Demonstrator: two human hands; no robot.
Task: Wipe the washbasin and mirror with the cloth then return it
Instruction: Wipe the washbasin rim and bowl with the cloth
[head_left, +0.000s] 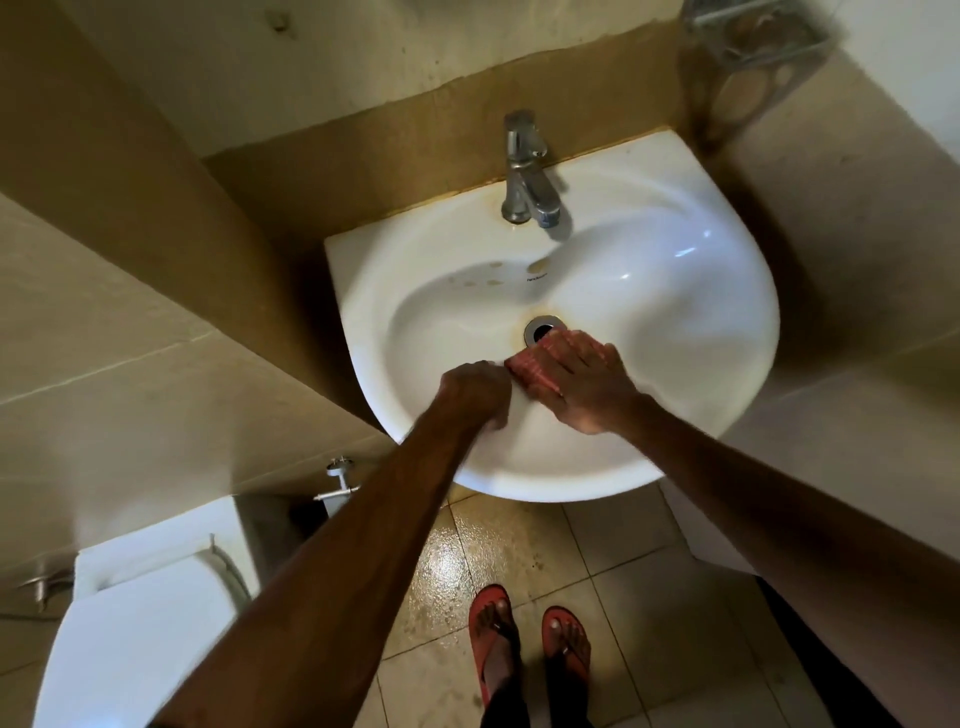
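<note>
Left hand (475, 387) curled, grip unclear, beside pink cloth (530, 375) under flat right hand (579, 387), cloth's length toward the drain (540, 328).

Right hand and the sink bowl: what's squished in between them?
The reddish cloth lies under the right hand, pressed flat against the washbasin bowl beside the drain, seen in the head view.

White ceramic washbasin (727, 291), wall-mounted, chrome tap (527, 171) at rear. Right hand (587, 384) presses flat on a pinkish-red ribbed cloth (530, 371) just beside the metal drain (540, 328). Left hand (475, 392), fingers curled, meets the cloth's left edge; grip not discernible.
</note>
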